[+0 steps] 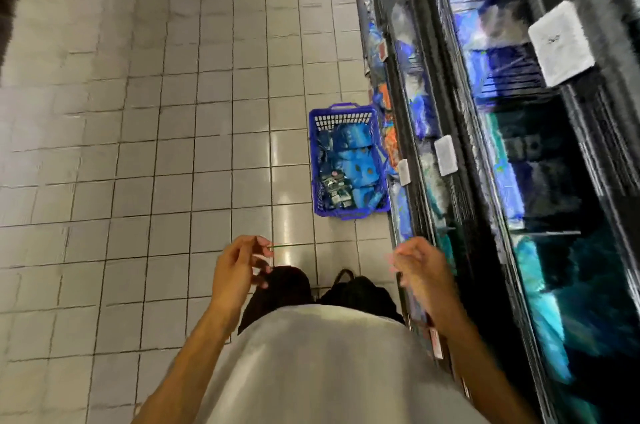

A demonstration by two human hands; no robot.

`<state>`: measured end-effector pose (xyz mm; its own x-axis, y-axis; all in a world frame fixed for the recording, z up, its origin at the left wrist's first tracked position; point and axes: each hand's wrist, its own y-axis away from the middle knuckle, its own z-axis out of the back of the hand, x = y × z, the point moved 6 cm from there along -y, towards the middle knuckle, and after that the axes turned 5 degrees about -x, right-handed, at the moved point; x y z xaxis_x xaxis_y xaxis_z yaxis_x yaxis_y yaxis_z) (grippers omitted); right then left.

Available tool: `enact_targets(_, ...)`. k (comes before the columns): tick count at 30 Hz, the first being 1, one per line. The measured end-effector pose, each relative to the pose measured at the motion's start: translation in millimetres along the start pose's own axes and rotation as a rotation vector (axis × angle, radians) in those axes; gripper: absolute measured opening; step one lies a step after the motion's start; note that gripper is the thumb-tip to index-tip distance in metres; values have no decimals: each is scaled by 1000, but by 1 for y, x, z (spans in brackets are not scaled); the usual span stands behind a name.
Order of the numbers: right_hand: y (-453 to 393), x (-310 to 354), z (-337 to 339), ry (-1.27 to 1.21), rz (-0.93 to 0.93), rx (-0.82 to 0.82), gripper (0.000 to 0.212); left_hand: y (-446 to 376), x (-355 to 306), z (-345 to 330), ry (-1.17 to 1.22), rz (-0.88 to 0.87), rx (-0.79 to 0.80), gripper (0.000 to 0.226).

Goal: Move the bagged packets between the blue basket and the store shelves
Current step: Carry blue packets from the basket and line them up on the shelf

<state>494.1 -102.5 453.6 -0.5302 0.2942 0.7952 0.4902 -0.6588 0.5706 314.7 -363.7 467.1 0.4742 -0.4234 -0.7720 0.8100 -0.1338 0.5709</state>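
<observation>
I stand on a floor of pale grey square tiles (173, 111), looking down past my light grey shirt (329, 371) and two dark shoes (287, 288). One blue plastic basket with slotted walls and a loop handle at each end (346, 115) sits on the floor ahead of me, right against the foot of the dark store shelves (485, 181) on my right. Inside it lie shiny blue bagged packets (358, 160), about five that I can separate, beside a small heap of silvery-green ones (334, 189); the blur keeps me from counting those. More blue, silver and teal bags fill the shelf tiers, with orange ones low down near the basket. I count three white price tags (561, 45) on the shelf edges; any writing on them or on the bags is smeared past reading.

My left hand (239, 267) hangs in front of me with fingers loosely curled, holding nothing. My right hand (420, 267), close to the shelf edge, is too blurred for me to say how its fingers lie.
</observation>
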Motion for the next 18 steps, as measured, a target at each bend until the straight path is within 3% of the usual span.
enact_targets(7,-82,52,-64,148,-14,113,24,-85,-36,-6,-1,44,-22,32)
enact_targets(15,-149,24,-106,41,-228,-69,21,-215,-67,-56,-179,122,203,34)
enact_targets(18,-184,2,-120,120,-311,-91,26,-258,-59,-87,-265,168,292,35)
